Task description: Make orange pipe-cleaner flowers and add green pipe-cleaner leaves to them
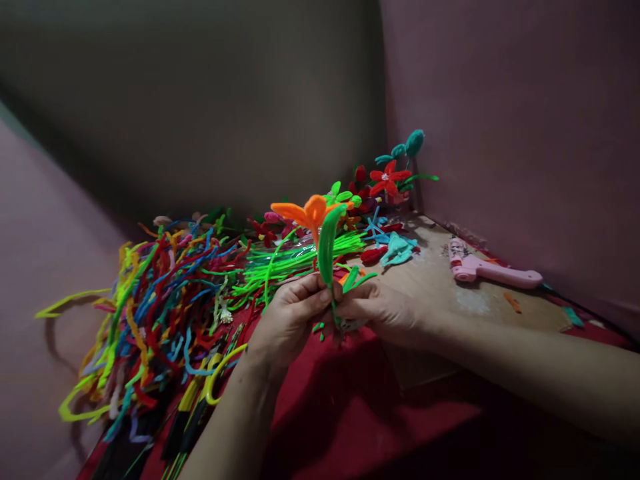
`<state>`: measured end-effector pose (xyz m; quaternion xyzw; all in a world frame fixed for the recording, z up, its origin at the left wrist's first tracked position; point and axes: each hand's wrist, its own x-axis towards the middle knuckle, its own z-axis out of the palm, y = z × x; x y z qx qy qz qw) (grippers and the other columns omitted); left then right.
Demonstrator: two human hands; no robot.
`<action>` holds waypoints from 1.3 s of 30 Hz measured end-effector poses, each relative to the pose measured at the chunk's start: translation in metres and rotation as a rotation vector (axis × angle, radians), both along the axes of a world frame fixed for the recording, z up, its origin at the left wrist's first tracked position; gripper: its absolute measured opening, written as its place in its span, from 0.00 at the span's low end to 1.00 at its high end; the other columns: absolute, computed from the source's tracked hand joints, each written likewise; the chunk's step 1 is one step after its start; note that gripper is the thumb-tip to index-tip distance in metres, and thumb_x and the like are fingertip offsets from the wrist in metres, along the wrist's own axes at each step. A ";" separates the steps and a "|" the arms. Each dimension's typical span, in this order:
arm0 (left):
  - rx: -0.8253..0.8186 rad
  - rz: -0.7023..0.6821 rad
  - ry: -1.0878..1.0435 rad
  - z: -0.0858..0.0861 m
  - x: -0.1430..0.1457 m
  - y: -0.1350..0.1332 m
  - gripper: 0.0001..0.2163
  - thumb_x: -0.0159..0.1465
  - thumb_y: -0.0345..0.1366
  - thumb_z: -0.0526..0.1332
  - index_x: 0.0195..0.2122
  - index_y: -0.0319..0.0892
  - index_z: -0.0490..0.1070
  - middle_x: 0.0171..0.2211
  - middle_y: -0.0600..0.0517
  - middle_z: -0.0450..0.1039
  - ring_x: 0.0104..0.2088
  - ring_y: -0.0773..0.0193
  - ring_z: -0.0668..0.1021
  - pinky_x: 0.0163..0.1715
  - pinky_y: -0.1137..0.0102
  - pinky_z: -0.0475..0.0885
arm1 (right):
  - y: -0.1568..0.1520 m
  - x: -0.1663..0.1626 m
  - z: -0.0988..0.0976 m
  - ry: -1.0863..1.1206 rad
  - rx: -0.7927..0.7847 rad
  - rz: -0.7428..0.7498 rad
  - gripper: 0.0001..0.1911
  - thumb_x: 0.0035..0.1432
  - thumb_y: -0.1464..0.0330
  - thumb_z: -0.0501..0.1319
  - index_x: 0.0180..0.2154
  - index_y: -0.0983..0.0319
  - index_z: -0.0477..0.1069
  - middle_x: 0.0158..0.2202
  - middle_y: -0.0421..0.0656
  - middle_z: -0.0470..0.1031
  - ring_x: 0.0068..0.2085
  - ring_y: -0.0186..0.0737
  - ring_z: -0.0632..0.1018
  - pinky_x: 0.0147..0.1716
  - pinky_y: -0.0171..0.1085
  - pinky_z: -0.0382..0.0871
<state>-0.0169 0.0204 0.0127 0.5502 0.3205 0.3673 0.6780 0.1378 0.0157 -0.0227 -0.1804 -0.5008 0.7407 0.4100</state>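
In the middle of the view, an orange pipe-cleaner flower [315, 212] with a long green leaf [327, 245] stands upright between my two hands. My left hand [295, 310] pinches its stem just below the leaf, thumb and fingers pressed together. From the other side, my right hand [375, 307] has its fingers closed on the same stem, a little lower. Smaller green leaves [353, 279] show just above the right hand's fingers. My fingers hide most of the stem.
A tangle of coloured pipe cleaners [150, 313] lies at left, near yellow-handled scissors [213, 383]. Green stems [280, 267] lie behind my hands. At right, a pink glue gun [493, 270] rests on a brown board [440, 293]. A red flower [389, 178] stands by the wall.
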 end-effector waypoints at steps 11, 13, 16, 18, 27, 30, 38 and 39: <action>0.076 0.156 0.206 -0.005 0.000 0.003 0.09 0.53 0.37 0.64 0.22 0.36 0.69 0.18 0.54 0.67 0.19 0.70 0.68 0.22 0.74 0.64 | -0.002 0.003 0.007 -0.236 0.117 -0.072 0.15 0.55 0.63 0.57 0.22 0.66 0.68 0.21 0.38 0.68 0.25 0.31 0.68 0.30 0.34 0.63; 0.042 0.130 0.214 -0.002 -0.001 0.004 0.09 0.52 0.36 0.64 0.22 0.36 0.70 0.18 0.55 0.65 0.19 0.72 0.66 0.22 0.75 0.63 | -0.001 0.006 0.006 -0.261 0.148 -0.071 0.17 0.57 0.63 0.55 0.21 0.66 0.68 0.21 0.38 0.68 0.24 0.30 0.67 0.29 0.34 0.62; 0.015 0.038 0.207 -0.002 -0.005 0.005 0.07 0.53 0.34 0.64 0.23 0.35 0.71 0.17 0.55 0.64 0.18 0.74 0.63 0.20 0.76 0.59 | 0.000 0.009 0.001 -0.276 0.187 -0.049 0.16 0.55 0.64 0.57 0.19 0.66 0.68 0.19 0.37 0.66 0.23 0.29 0.65 0.27 0.33 0.59; -0.006 -0.036 0.186 -0.003 -0.008 0.007 0.07 0.53 0.34 0.63 0.23 0.34 0.71 0.17 0.55 0.64 0.18 0.74 0.64 0.20 0.76 0.58 | 0.001 0.010 -0.002 -0.269 0.193 -0.022 0.14 0.52 0.66 0.60 0.18 0.66 0.69 0.19 0.37 0.66 0.24 0.29 0.65 0.28 0.33 0.59; -0.010 0.086 0.112 -0.014 0.000 0.004 0.08 0.51 0.34 0.65 0.31 0.38 0.71 0.19 0.57 0.66 0.16 0.75 0.63 0.16 0.77 0.54 | 0.000 0.005 -0.004 -0.177 0.124 -0.029 0.11 0.49 0.65 0.61 0.26 0.67 0.76 0.22 0.40 0.70 0.26 0.31 0.67 0.31 0.34 0.62; 0.003 0.143 0.181 -0.012 0.001 0.003 0.07 0.52 0.35 0.65 0.27 0.36 0.70 0.17 0.57 0.66 0.15 0.76 0.63 0.16 0.77 0.55 | 0.000 0.005 -0.005 -0.254 0.149 -0.050 0.11 0.50 0.66 0.60 0.26 0.67 0.76 0.21 0.39 0.69 0.24 0.29 0.64 0.27 0.32 0.59; -0.008 -0.013 0.088 -0.005 0.000 0.002 0.08 0.50 0.34 0.65 0.29 0.35 0.73 0.18 0.54 0.68 0.15 0.73 0.66 0.16 0.76 0.60 | 0.001 0.012 -0.005 -0.243 0.180 0.085 0.12 0.52 0.65 0.60 0.29 0.69 0.77 0.24 0.42 0.71 0.25 0.31 0.68 0.26 0.32 0.61; -0.018 -0.012 0.054 -0.007 0.000 0.002 0.10 0.49 0.34 0.66 0.31 0.36 0.73 0.19 0.54 0.68 0.15 0.74 0.66 0.15 0.76 0.59 | 0.000 0.012 -0.005 -0.231 0.168 0.081 0.12 0.52 0.65 0.60 0.29 0.68 0.77 0.24 0.42 0.72 0.25 0.30 0.68 0.26 0.32 0.61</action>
